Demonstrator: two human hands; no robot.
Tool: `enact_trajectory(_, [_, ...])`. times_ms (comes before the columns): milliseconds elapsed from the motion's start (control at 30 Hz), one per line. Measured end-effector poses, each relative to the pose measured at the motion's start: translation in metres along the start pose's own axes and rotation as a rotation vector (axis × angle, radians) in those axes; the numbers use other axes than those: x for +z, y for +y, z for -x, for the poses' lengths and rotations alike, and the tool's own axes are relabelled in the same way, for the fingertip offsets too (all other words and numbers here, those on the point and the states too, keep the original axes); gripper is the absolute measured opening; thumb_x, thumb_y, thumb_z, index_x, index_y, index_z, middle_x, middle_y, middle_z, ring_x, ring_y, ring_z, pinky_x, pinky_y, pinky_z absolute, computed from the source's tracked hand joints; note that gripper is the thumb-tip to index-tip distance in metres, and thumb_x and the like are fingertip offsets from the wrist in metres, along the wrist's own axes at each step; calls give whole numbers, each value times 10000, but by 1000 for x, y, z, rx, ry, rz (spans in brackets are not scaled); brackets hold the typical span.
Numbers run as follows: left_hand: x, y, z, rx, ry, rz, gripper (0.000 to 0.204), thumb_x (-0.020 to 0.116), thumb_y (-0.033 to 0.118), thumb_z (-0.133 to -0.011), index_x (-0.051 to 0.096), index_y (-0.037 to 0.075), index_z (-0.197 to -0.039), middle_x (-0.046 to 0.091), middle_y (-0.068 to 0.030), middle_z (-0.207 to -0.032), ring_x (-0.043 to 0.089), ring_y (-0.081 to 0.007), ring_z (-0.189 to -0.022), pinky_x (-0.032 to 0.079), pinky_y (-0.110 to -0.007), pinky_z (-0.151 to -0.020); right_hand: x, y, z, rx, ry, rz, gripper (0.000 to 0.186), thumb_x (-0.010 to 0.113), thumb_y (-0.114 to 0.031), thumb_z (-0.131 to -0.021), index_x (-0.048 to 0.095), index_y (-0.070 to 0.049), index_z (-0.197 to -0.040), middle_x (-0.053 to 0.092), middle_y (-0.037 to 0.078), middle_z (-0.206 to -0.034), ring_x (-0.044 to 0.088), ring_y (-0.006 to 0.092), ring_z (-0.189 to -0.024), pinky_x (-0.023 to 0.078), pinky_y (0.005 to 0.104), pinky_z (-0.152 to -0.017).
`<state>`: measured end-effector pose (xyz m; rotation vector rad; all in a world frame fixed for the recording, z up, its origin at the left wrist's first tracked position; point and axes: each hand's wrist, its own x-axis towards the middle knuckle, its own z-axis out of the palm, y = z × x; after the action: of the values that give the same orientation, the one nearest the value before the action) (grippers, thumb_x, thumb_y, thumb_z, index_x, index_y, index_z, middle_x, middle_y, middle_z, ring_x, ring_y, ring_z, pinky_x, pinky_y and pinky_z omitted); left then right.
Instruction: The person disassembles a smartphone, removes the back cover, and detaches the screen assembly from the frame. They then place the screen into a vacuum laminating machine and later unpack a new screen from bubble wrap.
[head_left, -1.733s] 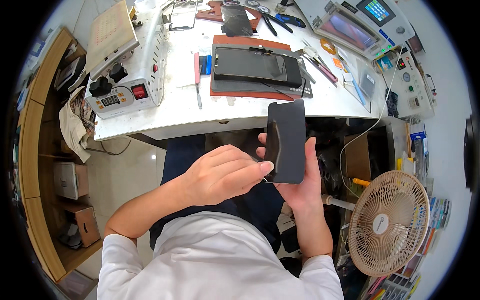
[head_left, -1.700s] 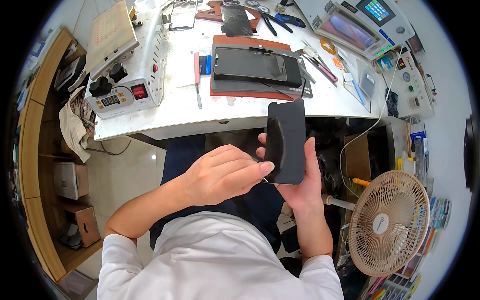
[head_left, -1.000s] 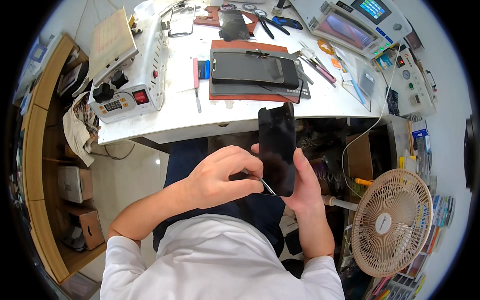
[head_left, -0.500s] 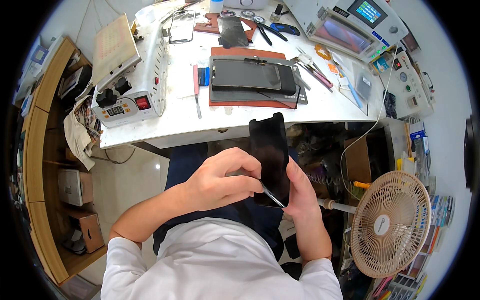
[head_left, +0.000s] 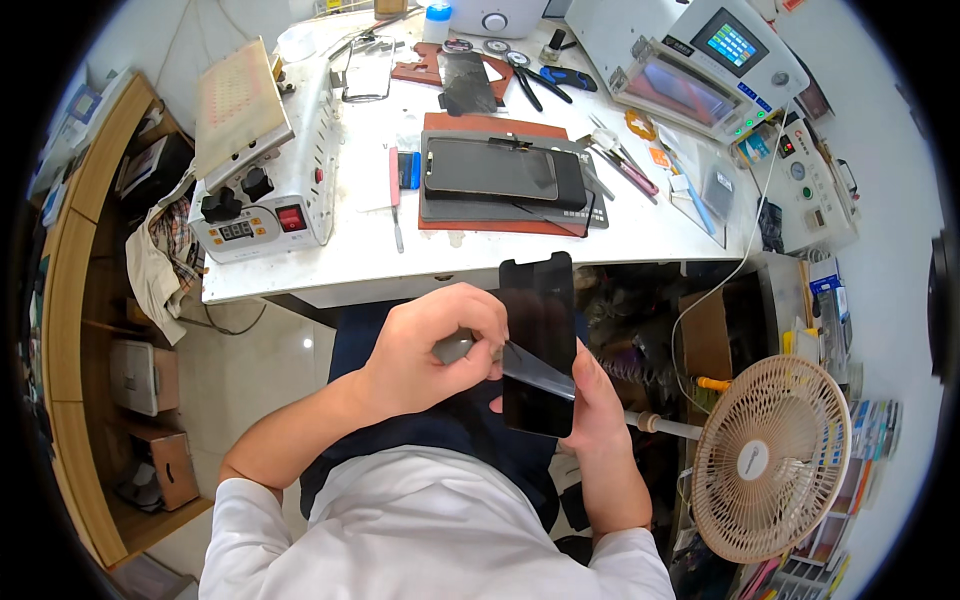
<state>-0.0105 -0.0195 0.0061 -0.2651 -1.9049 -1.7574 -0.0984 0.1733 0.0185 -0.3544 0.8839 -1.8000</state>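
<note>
Film (head_left: 535, 372) now half-peeled off screen (head_left: 538, 340)

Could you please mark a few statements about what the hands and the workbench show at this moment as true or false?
1. The right hand holds the black rectangular phone screen panel from behind. True.
2. The left hand lifts a thin clear film off the panel. True.
3. The beige round fan stands on the white workbench. False: it stands lower, right of the person.
4. The red mat on the bench is bare. False: a dark phone lies on it.
</note>
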Motion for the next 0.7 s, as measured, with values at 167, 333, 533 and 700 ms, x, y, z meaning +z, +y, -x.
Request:
enact_trajectory(167, [-6, -3, -3, -45, 17, 55, 211, 591, -115, -861, 546, 23, -1014, 618, -91, -998, 641, -143, -842, 520, -282, -769, 3, -2, 1, -3, -16, 29, 859, 679, -569, -880, 359, -12, -1450, 536, 156, -1341, 596, 268, -1169, 563, 481, -914])
enact_trajectory(333, [-4, -4, -10, -48, 125, 92, 206, 631, -83, -862, 560, 21, -1025, 644, -61, -973, 649, -116, -832, 531, -262, -766, 0, 1, 3, -4, 0, 6, 857, 685, -568, -874, 369, -9, -1441, 530, 174, -1363, 596, 280, -1176, 559, 493, -922])
enact_trajectory(533, [-2, -1, -21, -77, 55, 77, 271, 568, -131, -866, 483, 26, -1070, 596, -93, -1004, 608, -138, -907, 505, -289, -843, -2, -1, 4, -33, -16, -16, 858, 698, -547, -873, 361, -7, -1448, 530, 183, -1363, 606, 291, -1171, 560, 495, -921])
enact_trajectory(700, [0, 1, -34, -45, 37, 17, 280, 580, -112, -860, 492, 20, -1091, 603, -85, -1008, 608, -132, -902, 513, -286, -837, -8, -3, 6, -38, -48, -55, 845, 712, -516, -876, 359, -5, -1450, 530, 201, -1361, 612, 302, -1173, 556, 506, -936])
